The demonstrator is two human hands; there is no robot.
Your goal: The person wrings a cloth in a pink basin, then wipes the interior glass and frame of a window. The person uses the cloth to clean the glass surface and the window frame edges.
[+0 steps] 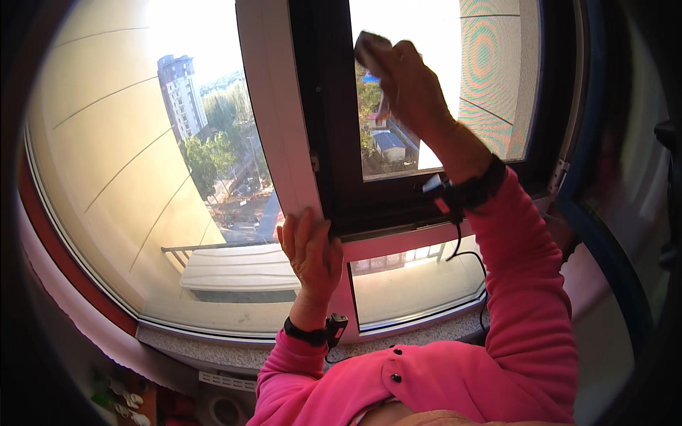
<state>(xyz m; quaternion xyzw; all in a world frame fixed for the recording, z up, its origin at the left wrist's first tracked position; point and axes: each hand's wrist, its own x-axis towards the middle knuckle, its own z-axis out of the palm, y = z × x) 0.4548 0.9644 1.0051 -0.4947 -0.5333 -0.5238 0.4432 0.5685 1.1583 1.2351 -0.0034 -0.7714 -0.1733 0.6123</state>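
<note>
My right hand is raised in front of a window screen set in a dark frame. It grips a greyish cloth, whose exact kind is hard to tell, near the screen's left side. Lower down, my left hand rests on the white window mullion, fingers pointing up and somewhat apart, holding nothing. Both wrists wear black straps with small devices and cables. Whether the cloth touches the screen cannot be told.
A large glass pane fills the left side. Below the windows runs a speckled stone sill. A hinge joins the dark frame at right, beside a blue curved edge. White items stand on a shelf at lower left.
</note>
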